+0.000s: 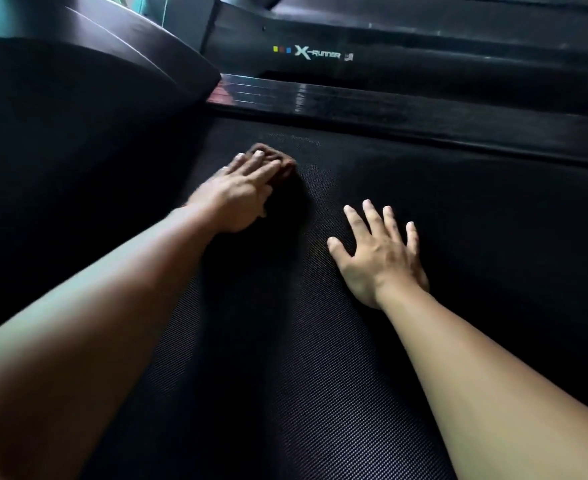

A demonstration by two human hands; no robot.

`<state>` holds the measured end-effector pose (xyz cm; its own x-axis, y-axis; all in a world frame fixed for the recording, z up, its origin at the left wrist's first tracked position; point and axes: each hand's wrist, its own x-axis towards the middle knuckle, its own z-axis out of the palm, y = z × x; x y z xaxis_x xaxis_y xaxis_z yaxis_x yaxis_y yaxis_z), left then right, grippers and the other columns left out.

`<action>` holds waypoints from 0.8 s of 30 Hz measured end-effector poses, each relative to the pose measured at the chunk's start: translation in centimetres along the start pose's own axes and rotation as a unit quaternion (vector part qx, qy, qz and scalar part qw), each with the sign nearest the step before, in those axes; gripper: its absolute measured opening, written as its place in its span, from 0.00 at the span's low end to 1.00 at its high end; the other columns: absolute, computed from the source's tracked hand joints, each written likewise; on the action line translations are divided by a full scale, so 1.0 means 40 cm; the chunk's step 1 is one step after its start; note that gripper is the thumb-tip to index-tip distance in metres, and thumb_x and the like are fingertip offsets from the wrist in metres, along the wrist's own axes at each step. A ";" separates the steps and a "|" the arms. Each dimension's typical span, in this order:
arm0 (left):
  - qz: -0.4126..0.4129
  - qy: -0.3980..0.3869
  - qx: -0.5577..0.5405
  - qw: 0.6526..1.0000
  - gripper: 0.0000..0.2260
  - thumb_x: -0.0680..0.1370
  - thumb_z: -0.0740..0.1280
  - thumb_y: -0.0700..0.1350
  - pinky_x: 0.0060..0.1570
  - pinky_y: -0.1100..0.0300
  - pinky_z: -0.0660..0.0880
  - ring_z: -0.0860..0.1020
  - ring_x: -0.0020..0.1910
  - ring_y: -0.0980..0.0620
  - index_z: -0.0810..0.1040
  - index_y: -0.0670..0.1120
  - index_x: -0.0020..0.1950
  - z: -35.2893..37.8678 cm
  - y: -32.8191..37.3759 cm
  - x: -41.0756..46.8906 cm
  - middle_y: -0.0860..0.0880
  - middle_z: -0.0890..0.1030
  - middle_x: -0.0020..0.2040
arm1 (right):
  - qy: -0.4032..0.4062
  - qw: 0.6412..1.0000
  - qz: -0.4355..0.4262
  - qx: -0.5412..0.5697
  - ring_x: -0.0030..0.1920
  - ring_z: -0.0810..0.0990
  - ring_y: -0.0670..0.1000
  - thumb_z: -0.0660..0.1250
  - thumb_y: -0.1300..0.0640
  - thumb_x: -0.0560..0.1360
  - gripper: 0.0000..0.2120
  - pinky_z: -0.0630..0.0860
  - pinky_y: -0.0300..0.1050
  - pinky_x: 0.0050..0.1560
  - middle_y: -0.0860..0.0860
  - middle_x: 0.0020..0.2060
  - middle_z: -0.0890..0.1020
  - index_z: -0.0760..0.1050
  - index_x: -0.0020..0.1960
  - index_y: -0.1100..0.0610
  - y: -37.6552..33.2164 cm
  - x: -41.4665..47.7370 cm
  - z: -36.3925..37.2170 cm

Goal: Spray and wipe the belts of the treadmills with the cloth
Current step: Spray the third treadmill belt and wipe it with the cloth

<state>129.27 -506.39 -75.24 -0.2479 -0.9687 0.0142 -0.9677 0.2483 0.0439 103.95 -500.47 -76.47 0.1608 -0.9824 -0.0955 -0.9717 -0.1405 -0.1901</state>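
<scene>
A black textured treadmill belt [320, 341] fills most of the head view. My left hand [240, 195] presses a dark brown cloth [283, 161] flat onto the belt near its far left end, fingers fairly straight over the cloth. Most of the cloth is hidden under that hand. My right hand [379, 254] lies flat on the belt to the right, fingers spread, holding nothing. No spray bottle is in view.
A glossy black side rail [389, 109] runs along the belt's far edge. Behind it stands another treadmill [424, 46] marked X-Runner. A black motor cover [77, 116] rises at the left end of the belt.
</scene>
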 end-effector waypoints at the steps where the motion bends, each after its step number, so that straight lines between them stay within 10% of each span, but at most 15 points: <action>1: -0.027 0.004 -0.003 1.000 0.25 0.86 0.55 0.45 0.77 0.59 0.37 0.44 0.81 0.52 0.52 0.47 0.82 -0.001 -0.053 -0.008 0.49 0.50 0.82 | 0.000 1.000 -0.001 0.000 0.80 0.39 0.51 0.46 0.33 0.79 0.33 0.36 0.59 0.77 0.46 0.81 0.43 0.45 0.81 0.42 0.000 0.001 0.000; 7: -0.293 0.001 -0.084 0.953 0.24 0.85 0.51 0.55 0.79 0.53 0.46 0.48 0.81 0.44 0.51 0.61 0.81 -0.027 -0.243 0.009 0.53 0.48 0.83 | -0.002 1.000 -0.002 0.000 0.79 0.37 0.51 0.45 0.33 0.79 0.33 0.34 0.60 0.76 0.47 0.80 0.42 0.44 0.80 0.42 -0.003 0.004 0.003; 11: -0.331 -0.002 -0.094 0.939 0.25 0.83 0.50 0.58 0.79 0.49 0.49 0.50 0.81 0.45 0.51 0.65 0.80 -0.045 -0.200 0.093 0.55 0.48 0.83 | 0.002 1.000 -0.007 0.003 0.79 0.37 0.52 0.44 0.33 0.79 0.33 0.34 0.60 0.76 0.47 0.80 0.41 0.43 0.81 0.43 0.000 0.005 0.005; 24: 0.015 0.008 -0.019 1.000 0.23 0.85 0.56 0.49 0.78 0.55 0.44 0.49 0.81 0.49 0.60 0.49 0.81 -0.006 0.122 0.186 0.48 0.55 0.82 | -0.009 1.000 -0.005 0.002 0.79 0.36 0.52 0.45 0.33 0.79 0.33 0.34 0.60 0.76 0.46 0.80 0.41 0.43 0.80 0.42 0.002 0.008 -0.004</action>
<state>122.73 -512.39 -74.67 -0.2761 -0.9606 0.0323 -0.9572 0.2779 0.0809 103.90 -500.80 -76.37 0.1743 -0.9783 -0.1117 -0.9691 -0.1503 -0.1958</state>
